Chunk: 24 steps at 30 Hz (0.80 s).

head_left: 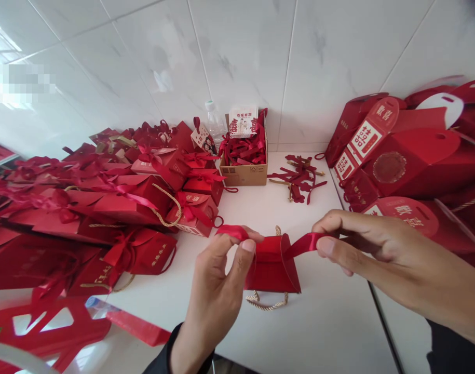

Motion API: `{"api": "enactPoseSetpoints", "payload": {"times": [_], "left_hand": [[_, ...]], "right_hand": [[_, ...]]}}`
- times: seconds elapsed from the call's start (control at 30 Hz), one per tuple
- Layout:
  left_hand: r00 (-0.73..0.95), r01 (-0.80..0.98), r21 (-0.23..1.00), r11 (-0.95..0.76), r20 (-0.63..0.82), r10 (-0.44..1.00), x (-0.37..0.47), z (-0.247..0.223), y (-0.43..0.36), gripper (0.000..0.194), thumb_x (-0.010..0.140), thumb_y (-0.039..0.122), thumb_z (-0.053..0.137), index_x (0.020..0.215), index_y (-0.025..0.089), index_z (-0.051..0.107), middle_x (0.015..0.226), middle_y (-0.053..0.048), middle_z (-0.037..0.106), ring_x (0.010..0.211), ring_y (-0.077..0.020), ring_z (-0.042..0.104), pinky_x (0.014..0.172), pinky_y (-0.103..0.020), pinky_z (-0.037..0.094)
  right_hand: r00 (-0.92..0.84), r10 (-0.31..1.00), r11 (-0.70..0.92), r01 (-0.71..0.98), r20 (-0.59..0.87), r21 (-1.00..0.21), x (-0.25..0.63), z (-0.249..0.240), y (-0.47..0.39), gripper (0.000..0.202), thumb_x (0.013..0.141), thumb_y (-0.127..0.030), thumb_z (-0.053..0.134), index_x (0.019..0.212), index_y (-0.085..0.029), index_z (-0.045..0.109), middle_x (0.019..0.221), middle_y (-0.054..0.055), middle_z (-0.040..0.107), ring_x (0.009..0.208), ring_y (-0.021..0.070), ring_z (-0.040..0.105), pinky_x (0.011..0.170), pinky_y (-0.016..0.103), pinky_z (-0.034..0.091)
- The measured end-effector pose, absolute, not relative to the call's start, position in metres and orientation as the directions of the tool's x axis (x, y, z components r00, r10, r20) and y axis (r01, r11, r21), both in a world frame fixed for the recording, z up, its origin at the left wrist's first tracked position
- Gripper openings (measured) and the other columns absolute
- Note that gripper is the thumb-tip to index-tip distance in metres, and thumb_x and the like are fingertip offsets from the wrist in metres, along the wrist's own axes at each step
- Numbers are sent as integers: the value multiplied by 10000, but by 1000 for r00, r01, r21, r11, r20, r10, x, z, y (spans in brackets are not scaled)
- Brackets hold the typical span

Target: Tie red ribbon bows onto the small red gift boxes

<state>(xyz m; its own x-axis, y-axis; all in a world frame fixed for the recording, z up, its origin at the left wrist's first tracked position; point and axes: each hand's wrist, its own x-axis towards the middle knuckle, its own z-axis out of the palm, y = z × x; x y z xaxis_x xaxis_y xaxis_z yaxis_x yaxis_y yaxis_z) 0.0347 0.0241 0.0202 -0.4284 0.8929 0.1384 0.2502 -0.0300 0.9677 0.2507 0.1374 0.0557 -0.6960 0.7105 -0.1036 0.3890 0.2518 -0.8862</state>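
Several grey-veined white tiles are set in the wall [245, 57] behind a white desk [326, 327]. Its left side is filled by a heap of red gift boxes [105, 205], many tied with bows. At right, beyond a dark seam, larger red cartons [420, 161] marked with pale characters are grouped near the wall. Toward the back, a cardboard box [243, 175] is filled with red strips [241, 152]; a printed card [243, 124] is seated at its far end. Dark-red cut-outs [299, 179] are scattered to its right. At centre, a small red box [274, 267] is placed on the desk between two hands. Red ribbon [304, 244] is pinched between thumb and fingers of the right hand [362, 254] and of the left hand [221, 275], above the box's opposite sides; whether both lengths are joined cannot be told. Gold rope handles [266, 307] are seen at its near and far edges.
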Motion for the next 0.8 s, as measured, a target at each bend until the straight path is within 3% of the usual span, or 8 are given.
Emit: {"api": "enactPoseSetpoints", "payload": {"times": [0.17, 0.27, 0.33, 0.43, 0.5, 0.57, 0.67, 0.8], "left_hand": [[-136, 275, 961, 26, 12, 991, 44, 29, 36, 317, 1057, 385, 505, 849, 224, 681, 862, -42, 713, 813, -184, 639, 715, -268, 480], [-13, 449, 893, -33, 44, 999, 50, 33, 41, 228, 1011, 345, 572, 829, 217, 617, 756, -15, 624, 678, -160, 523, 636, -282, 401], [23, 481, 876, -39, 32, 999, 54, 32, 43, 277, 982, 404, 628, 783, 217, 582, 702, -4, 585, 625, -151, 462, 595, -291, 349], [35, 349, 937, 22, -36, 999, 56, 23, 45, 384, 1041, 471, 517, 756, 216, 558, 658, 12, 523, 585, -133, 395, 567, -281, 314], [47, 227, 971, 74, -87, 995, 55, 17, 48, 458, 1063, 509, 439, 724, 213, 521, 637, 25, 449, 567, -122, 346, 541, -271, 284], [57, 133, 984, 120, -129, 990, 53, 14, 50, 531, 1040, 602, 439, 688, 210, 506, 612, 32, 399, 550, -116, 320, 522, -269, 256], [66, 28, 986, 162, -163, 984, 50, 14, 53, 602, 999, 683, 469, 658, 198, 573, 567, 37, 378, 515, -111, 305, 511, -273, 243], [15, -58, 985, 164, -164, 986, 48, 17, 53, 569, 987, 655, 528, 705, 187, 690, 568, 28, 428, 518, -115, 345, 516, -268, 267]], "right_hand": [[-634, 771, 203, 335, -61, -920, 245, 56, 135, 350, 933, -625, 663, 909, -279, 715, 642, -21, 522, 546, 152, 452, 449, 255, 404], [-608, 794, 199, 265, -3, -944, 241, 56, 134, 359, 953, -610, 660, 852, -270, 715, 621, -22, 544, 542, 137, 484, 468, 238, 424], [-642, 766, 168, 208, -5, -964, 242, 56, 132, 290, 942, -571, 708, 918, -285, 751, 694, -8, 645, 587, 141, 575, 531, 233, 502], [-716, 698, 70, 106, -27, -992, 248, 55, 128, 486, 925, -668, 679, 1332, -403, 699, 1073, 42, 783, 909, 249, 758, 773, 332, 635], [-680, 733, 48, 48, 2, -998, 251, 51, 128, 629, 967, -714, 568, 1544, -470, 505, 1287, 56, 750, 1133, 316, 742, 930, 430, 624], [-601, 799, 104, 76, 38, -992, 249, 44, 132, 635, 1021, -655, 515, 1612, -463, 389, 1396, 71, 705, 1275, 343, 679, 1043, 495, 567], [-648, 762, 207, 237, 4, -949, 237, 34, 137, 660, 1044, -549, 537, 1641, -357, 331, 1445, 122, 671, 1334, 338, 630, 1070, 511, 539], [-719, 695, 287, 316, -31, -904, 227, 29, 142, 662, 1040, -460, 548, 1640, -300, 319, 1173, 88, 764, 1080, 260, 723, 899, 413, 607]]}}
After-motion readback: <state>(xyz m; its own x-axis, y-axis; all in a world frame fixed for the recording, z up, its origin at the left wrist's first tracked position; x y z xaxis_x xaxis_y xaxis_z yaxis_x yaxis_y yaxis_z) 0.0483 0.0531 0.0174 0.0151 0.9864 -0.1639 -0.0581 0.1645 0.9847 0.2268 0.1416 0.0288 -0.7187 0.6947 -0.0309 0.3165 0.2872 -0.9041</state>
